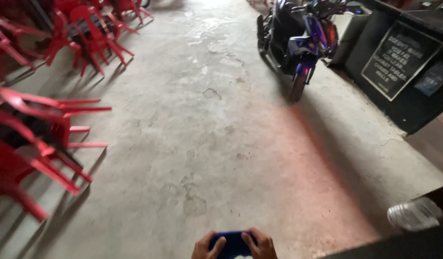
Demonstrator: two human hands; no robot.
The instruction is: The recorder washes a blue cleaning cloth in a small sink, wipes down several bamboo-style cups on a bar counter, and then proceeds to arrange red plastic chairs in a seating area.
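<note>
Ahead, scooter (298,43); red chairs (34,139) leftward; hands (234,245) grip blue object (233,242).

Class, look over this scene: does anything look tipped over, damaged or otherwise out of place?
Yes. The red chairs at the left lie tipped on their sides, legs pointing across the floor, which is stained and patchy. The scooter stands upright. Both hands, left and right, grip a blue object.
</note>
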